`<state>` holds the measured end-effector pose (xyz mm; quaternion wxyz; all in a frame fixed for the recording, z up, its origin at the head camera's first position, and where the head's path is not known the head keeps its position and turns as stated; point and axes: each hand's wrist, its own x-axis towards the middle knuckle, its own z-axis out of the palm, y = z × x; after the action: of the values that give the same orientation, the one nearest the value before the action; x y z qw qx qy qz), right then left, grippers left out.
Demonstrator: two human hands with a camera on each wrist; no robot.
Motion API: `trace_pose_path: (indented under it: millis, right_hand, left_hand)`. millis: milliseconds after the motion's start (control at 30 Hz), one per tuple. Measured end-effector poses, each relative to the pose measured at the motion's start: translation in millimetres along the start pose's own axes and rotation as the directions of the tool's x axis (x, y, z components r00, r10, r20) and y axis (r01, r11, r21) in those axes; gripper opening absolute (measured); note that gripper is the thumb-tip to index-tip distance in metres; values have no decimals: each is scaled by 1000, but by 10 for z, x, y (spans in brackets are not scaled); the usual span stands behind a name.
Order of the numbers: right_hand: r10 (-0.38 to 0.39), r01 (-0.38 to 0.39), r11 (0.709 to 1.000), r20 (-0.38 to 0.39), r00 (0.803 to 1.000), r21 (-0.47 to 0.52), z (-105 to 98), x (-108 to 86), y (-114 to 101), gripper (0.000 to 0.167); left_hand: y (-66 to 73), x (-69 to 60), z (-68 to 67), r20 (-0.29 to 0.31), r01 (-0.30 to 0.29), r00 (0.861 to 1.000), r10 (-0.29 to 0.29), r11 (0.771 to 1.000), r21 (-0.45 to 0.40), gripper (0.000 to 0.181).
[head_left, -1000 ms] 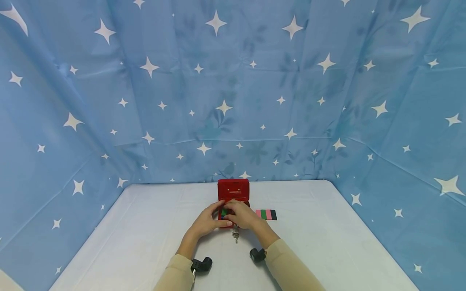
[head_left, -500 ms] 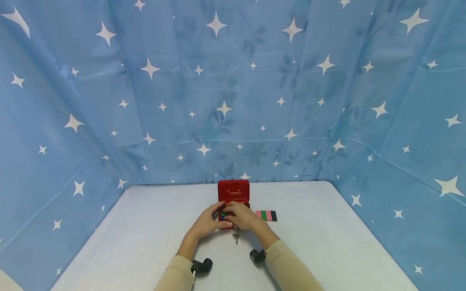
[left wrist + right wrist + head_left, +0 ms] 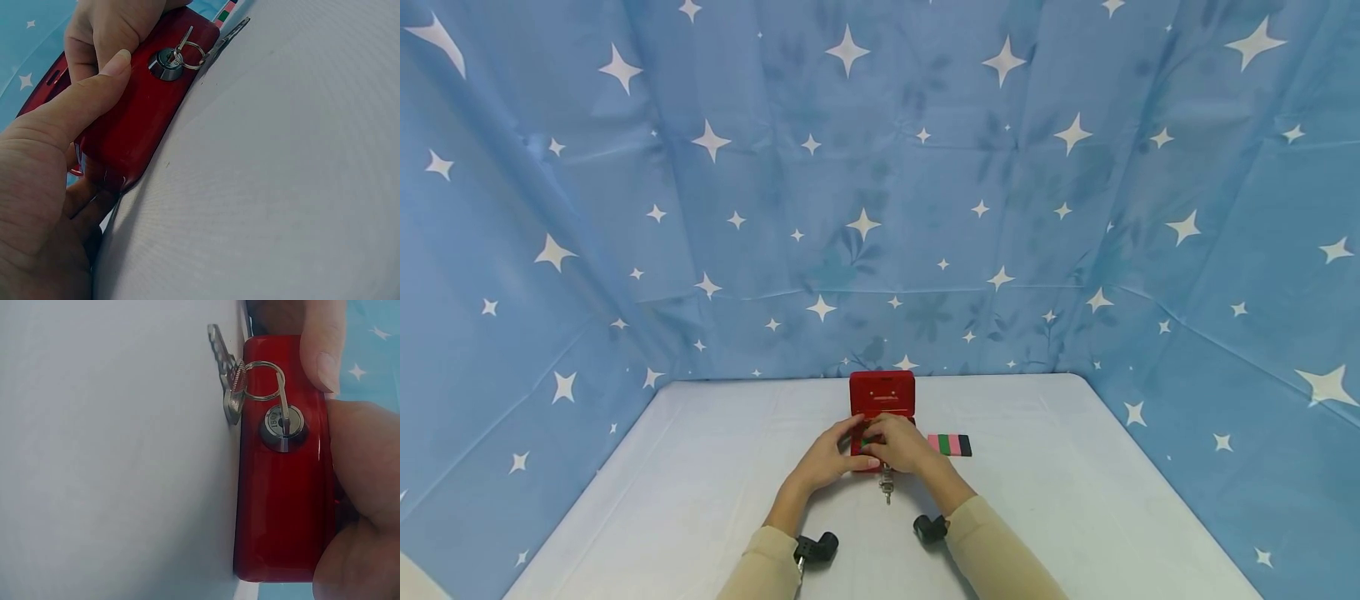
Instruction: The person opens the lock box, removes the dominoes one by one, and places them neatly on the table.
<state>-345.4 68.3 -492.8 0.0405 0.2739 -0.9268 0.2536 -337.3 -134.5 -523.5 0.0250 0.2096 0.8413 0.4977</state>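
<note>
tiny stamped digits (image 3: pixel 274 419) on the lock (image 3: pixel 277 430) face, right wrist cam, too small for me to read surely

We see one white table (image 3: pixel 737 433), its far corners rounded. On its far part stands a red box (image 3: pixel 882 393) with raised lid. Just beside it, to the right, lies a flat row in pink, green and black (image 3: pixel 950 445). Whether the hanging key (image 3: pixel 234 403) touches the table, we cannot say.
</note>
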Motion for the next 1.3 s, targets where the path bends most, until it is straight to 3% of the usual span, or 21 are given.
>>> trace_pose_path:
  millis: [167,733,1300]
  right_hand:
    - [22,-22,1000,-34,999,10,9,3,11,27]
    - [94,-93,995,-39,995,31,13,-10,-38,29]
    - [79,-77,996,-41,996,48,4,3,-49,24]
  left_hand:
    - [12,-5,5,-3,9,1000,-9,1000,1,93]
    - [25,-7,14,-9,15,1000,-15,1000,-2,91]
    - [18,5,13,-1,10,1000,-10,1000,-7,91]
